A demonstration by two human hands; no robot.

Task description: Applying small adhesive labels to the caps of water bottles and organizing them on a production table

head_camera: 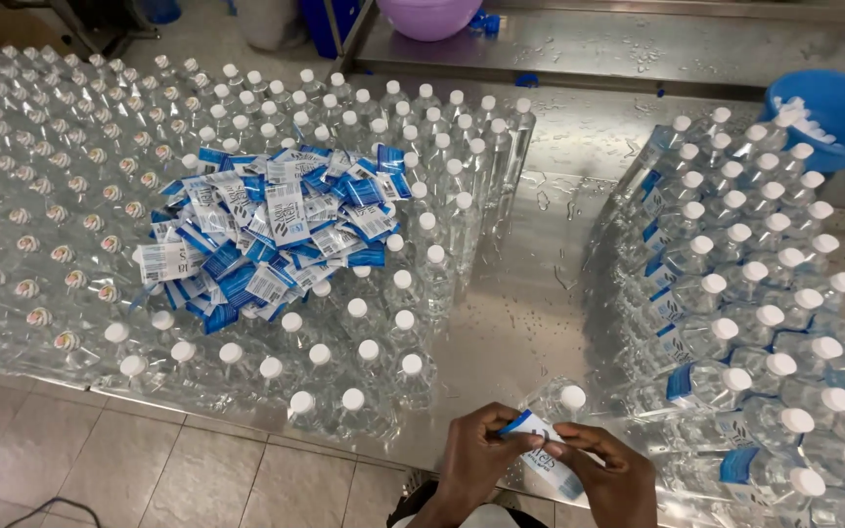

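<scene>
At the bottom centre, my left hand [476, 450] and my right hand [613, 474] together hold a blue and white label sleeve [540, 445], which sits on a clear plastic water bottle [561, 406] with a white cap. The bottle stands at the near edge of the wet steel table [525, 284]. A heap of loose blue and white label sleeves [271, 230] lies on top of the capped bottles to the left.
Several unlabelled capped bottles [364, 176] fill the left half of the table. Labelled bottles [745, 293] crowd the right side. A blue tub of white caps [833, 112] stands at far right, a purple basin [429, 15] at the back. Tiled floor lies below.
</scene>
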